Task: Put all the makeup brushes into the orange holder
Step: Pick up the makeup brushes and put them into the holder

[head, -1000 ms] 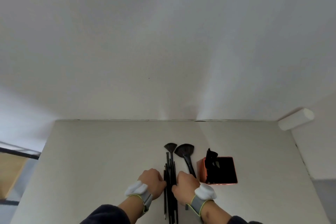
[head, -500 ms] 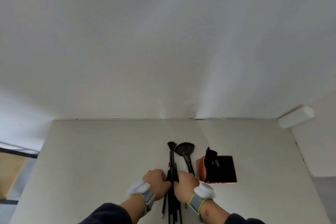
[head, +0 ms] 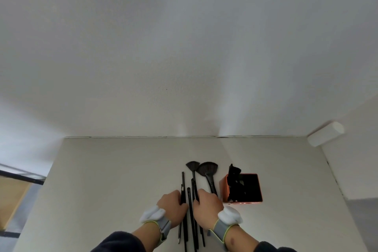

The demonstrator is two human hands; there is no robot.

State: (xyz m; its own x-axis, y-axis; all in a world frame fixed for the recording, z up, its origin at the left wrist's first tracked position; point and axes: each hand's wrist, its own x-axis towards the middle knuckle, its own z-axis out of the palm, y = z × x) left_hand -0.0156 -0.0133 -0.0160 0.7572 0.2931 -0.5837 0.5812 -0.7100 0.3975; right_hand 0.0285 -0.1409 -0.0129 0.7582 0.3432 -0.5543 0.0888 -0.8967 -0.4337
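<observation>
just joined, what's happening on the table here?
A person is sorting black makeup brushes on a white table. The left hand and right hand each have fingers curled on thin brush handles in the loose pile between them. Two fan brushes lie just beyond the hands. The orange holder stands to the right with at least one brush already in it; most are not in yet.

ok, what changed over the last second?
The thin brushes, bunched tight between the hands half a second ago, are now spread apart. Left hand grips the left handles, right hand the right ones. The fan brush, the orange holder with its brush and the table are unchanged.
</observation>
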